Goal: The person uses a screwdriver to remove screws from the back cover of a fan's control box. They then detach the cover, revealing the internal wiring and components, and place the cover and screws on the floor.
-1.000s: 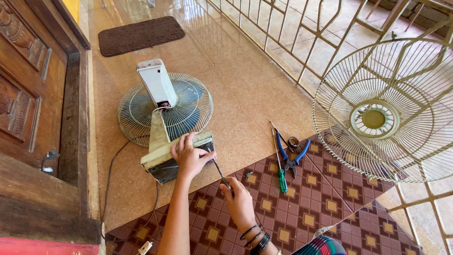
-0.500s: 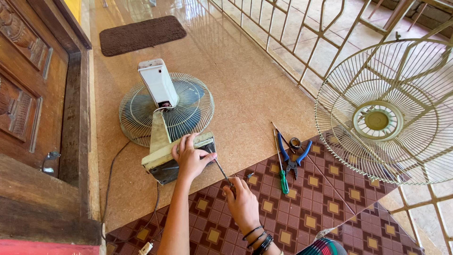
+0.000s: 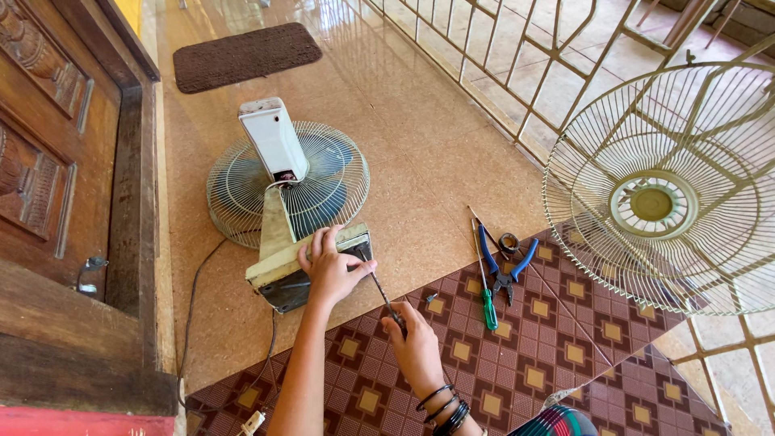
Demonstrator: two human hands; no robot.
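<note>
Head view: looks down on a tiled floor (image 3: 420,153) with a patterned mat (image 3: 517,363) at 6 o'clock.
Fan: a fan (image 3: 286,182) lies face down on the floor at 10 o'clock from frame centre, its pale motor housing (image 3: 273,139) up, its stand running toward 6 o'clock to the base (image 3: 303,262).
Left hand: the left hand (image 3: 329,270) rests on the upturned base, fingers (image 3: 319,242) curled over its far edge, gripping it.
Right hand: the right hand (image 3: 416,343) is at 5 o'clock from the left hand, over the mat, fingers clenched around a screwdriver (image 3: 381,291).
Screwdriver: its shaft slants up toward 11 o'clock, the tip at the base's right edge, just beside the left hand; whether it touches a screw I cannot tell.
Wrist: dark bangles (image 3: 444,408) circle the right wrist.
Tools: a green-handled screwdriver (image 3: 486,282) and blue-handled pliers (image 3: 504,262) lie on the mat's edge at 3 o'clock from the hands, well apart from them; a small roll of tape (image 3: 508,242) touches the pliers.
Grille: a loose wire fan guard (image 3: 670,194) lies at 3 o'clock in the frame, partly over the mat.
Cord: a cable (image 3: 192,299) runs from the base toward 7 o'clock.
Surroundings: wooden door (image 3: 48,161) at 9 o'clock, doormat (image 3: 242,55) at 11 o'clock, metal railing (image 3: 517,56) at 1 o'clock.
</note>
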